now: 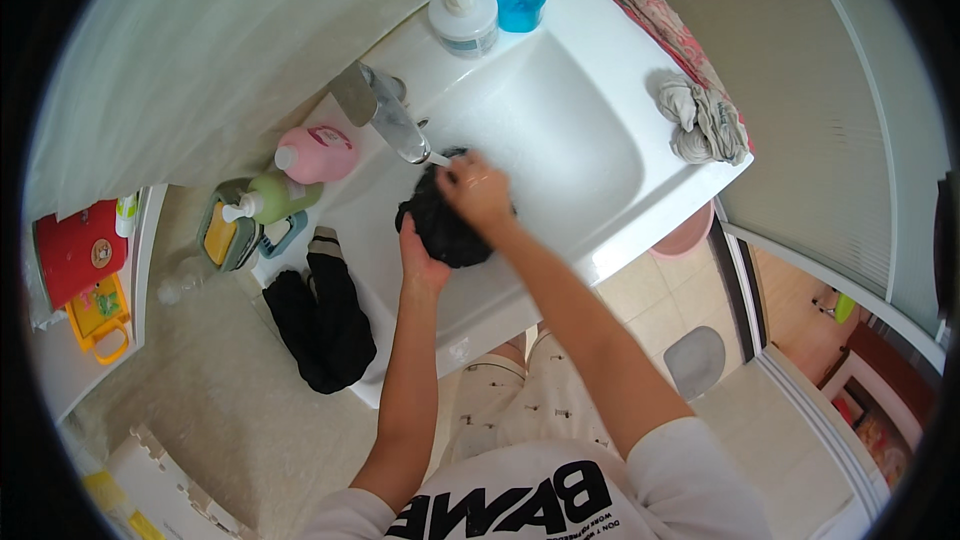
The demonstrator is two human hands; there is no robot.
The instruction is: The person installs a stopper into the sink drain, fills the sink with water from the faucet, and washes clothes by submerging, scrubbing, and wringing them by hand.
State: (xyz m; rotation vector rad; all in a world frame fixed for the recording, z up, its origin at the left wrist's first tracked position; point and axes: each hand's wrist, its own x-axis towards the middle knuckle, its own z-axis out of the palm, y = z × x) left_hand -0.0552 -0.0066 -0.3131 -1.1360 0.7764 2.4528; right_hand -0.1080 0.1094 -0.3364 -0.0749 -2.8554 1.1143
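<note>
A wet-looking black cloth (455, 230) is at the left side of the white basin (575, 115), under the tap (398, 128), probably so that water can reach it; a pale streak at the spout looks like running water. The left hand (425, 265) holds the cloth at its near left edge, seemingly to steady it, most of its fingers hidden beneath. The right hand (478, 195) has its fingers bunched narrow on the cloth's far right part, apparently gripping it. The folded black garment (322, 325) on the left of the tabletop (370, 215) and the grey bundle (700, 122) on the right are likely set there to stay clear of the basin. Of the containers, the blue bottle (519, 0) holds blue liquid; the contents of the white bottle (466, 28), pink bottle (325, 152) and green bottle (282, 198) cannot be told. The grey box (243, 248) at far left holds a yellow sponge (219, 235).
</note>
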